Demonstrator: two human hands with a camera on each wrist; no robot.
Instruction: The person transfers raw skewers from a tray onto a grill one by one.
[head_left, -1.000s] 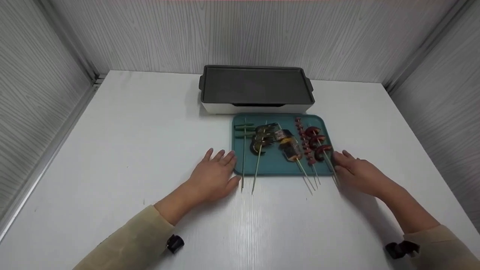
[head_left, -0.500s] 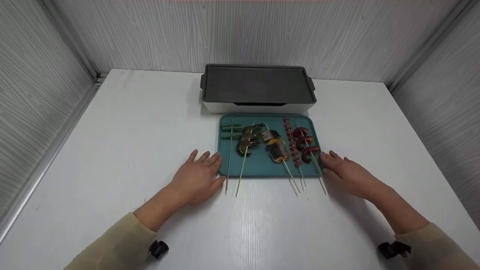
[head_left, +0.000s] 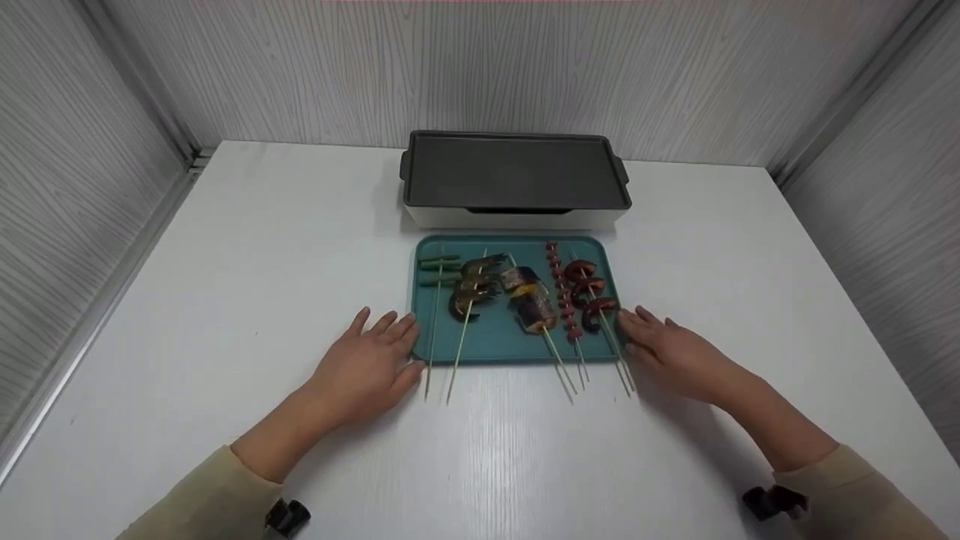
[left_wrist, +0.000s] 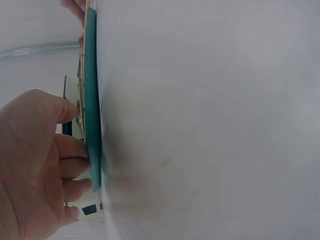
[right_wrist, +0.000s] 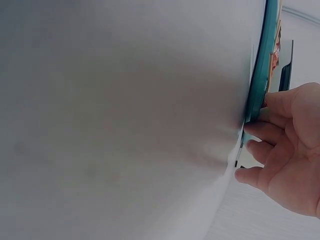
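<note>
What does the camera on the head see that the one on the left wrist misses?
Only the head view shows the whole scene: the dark griddle at the back of the white table, five food skewers lying on the teal tray, and the right hand at the tray's right edge. Only the left wrist view shows, close up and edge-on, the fingertips touching the tray's rim. Both show the left hand, the tray and the table top.

Both wrist views show the tray [left_wrist: 92,125] edge-on, its skewers hidden
</note>
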